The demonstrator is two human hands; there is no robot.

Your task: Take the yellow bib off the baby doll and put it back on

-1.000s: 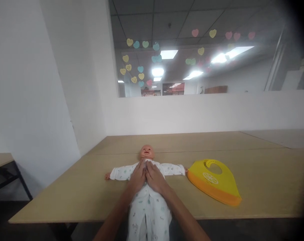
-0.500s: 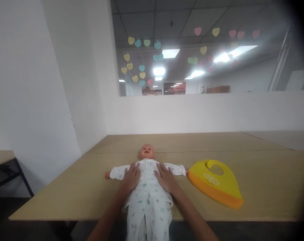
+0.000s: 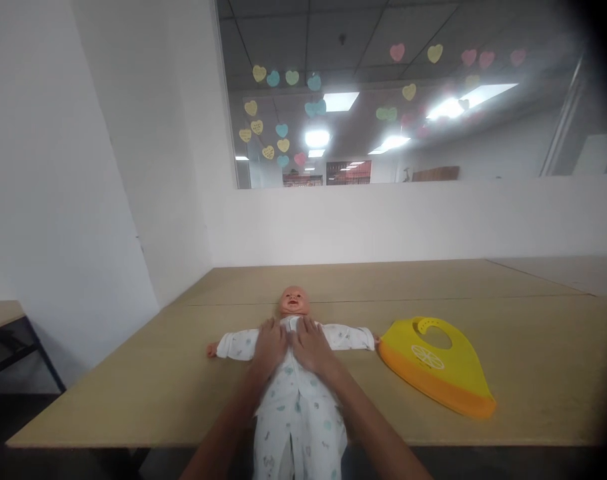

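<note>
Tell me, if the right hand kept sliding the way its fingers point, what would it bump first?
Probably the doll's head: the right hand lies flat on the doll's chest, fingers aimed up toward the neck.

No legible text, label, brand or number appears anywhere in the frame. The heart notes on the window in the upper middle of the frame carry dark marks that may be writing, but they are too small and blurred to read. The bib at lower right bears a white round emblem with no lettering that can be made out. The doll's suit at lower centre shows only small printed patterns.
</note>
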